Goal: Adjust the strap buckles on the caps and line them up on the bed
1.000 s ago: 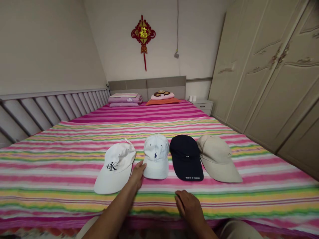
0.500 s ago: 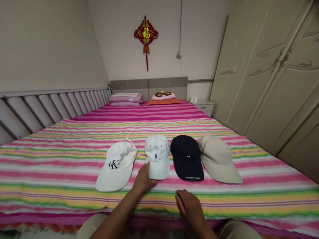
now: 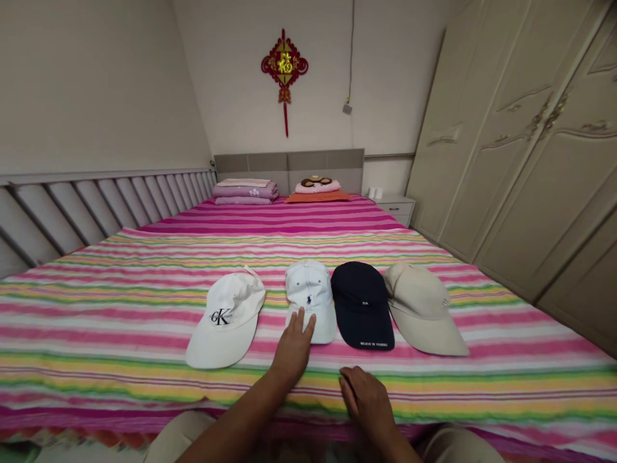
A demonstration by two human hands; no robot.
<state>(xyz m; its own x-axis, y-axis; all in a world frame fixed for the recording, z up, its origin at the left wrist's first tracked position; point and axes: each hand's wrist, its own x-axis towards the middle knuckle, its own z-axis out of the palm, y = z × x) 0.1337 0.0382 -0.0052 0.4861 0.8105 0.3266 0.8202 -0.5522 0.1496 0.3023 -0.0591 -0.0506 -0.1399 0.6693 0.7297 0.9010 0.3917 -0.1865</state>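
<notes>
at the bottom of the view, khaki trouser legs [image 3: 183, 434] show at the bed's near edge. the left hand [image 3: 293, 350] lies on the brim of a white cotton baseball cap [image 3: 308, 286], its fingers [image 3: 299, 321] spread wide and holding nothing. the right hand [image 3: 366, 402] rests on the bedspread just beside the cap row, its fingers [image 3: 349, 392] close together, loosely curled and empty.

the 4 caps lie side by side on a striped pink, white, yellow and green bedspread [image 3: 96, 321]. the white cotton baseball cap carries a small navy polo-player logo and sits between a white cap with a black "ck" logo [image 3: 226, 315] and a navy cap [image 3: 361, 296]. the navy cap shows a small white mark on its front, and its brim appears to read "believe in yourself". a beige cap [image 3: 419, 308] lies at the right end, touching the navy cap.

farther off are folded mauve blankets [image 3: 245, 191], an orange cushion [image 3: 318, 197], a grey headboard [image 3: 289, 164], and a red hanging knot [image 3: 284, 67] with a gold 福.
</notes>
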